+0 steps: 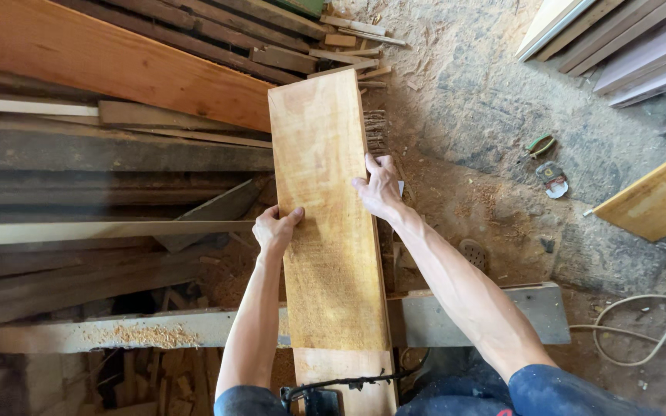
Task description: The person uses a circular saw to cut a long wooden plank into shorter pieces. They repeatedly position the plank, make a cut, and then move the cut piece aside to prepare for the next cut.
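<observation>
A long, pale orange-brown wooden plank runs away from me, from the bottom middle of the view up to the wood pile. My left hand grips its left edge about halfway along. On the opposite edge, slightly farther up, my right hand clamps the plank with fingers over the top face. The plank rests across a grey, sawdust-covered beam near me. A dark tool part sits over the plank's near end at the bottom edge.
Stacked planks and offcuts fill the left side. Dirt floor with sawdust lies to the right, with pliers, a small tool and a pale hose. More boards lean top right; a yellow board juts in.
</observation>
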